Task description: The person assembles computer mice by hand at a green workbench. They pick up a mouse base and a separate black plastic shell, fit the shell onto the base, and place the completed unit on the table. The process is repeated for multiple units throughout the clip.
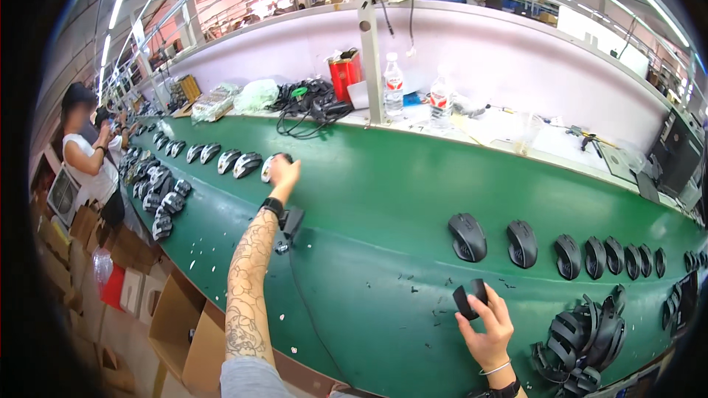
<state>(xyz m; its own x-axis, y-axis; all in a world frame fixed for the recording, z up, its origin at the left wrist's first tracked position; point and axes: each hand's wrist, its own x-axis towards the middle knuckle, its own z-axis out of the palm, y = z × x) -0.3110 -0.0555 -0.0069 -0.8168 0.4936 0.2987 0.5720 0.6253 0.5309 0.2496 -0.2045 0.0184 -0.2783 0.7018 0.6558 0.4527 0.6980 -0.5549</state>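
Observation:
My left hand (285,171) is stretched far forward, its fingers closed around an uncovered computer mouse (267,169) with pale and dark parts. That mouse is the nearest of a row of similar uncovered mice (247,164) running off to the left; the fingers partly hide it. Lower right, my right hand (488,328) pinches a black curved mouse cover (470,300) between thumb and fingers, just above the green bench (383,250). Beyond that hand stands a row of black covered mice (522,243), stretching to the right.
A pile of black mouse covers (586,339) lies right of my right hand. Under my left wrist sits a dark corded device (291,225). Small black bits are scattered on the bench. Bottles (393,85) and tangled cables (313,99) line the back. A person (88,155) stands far left.

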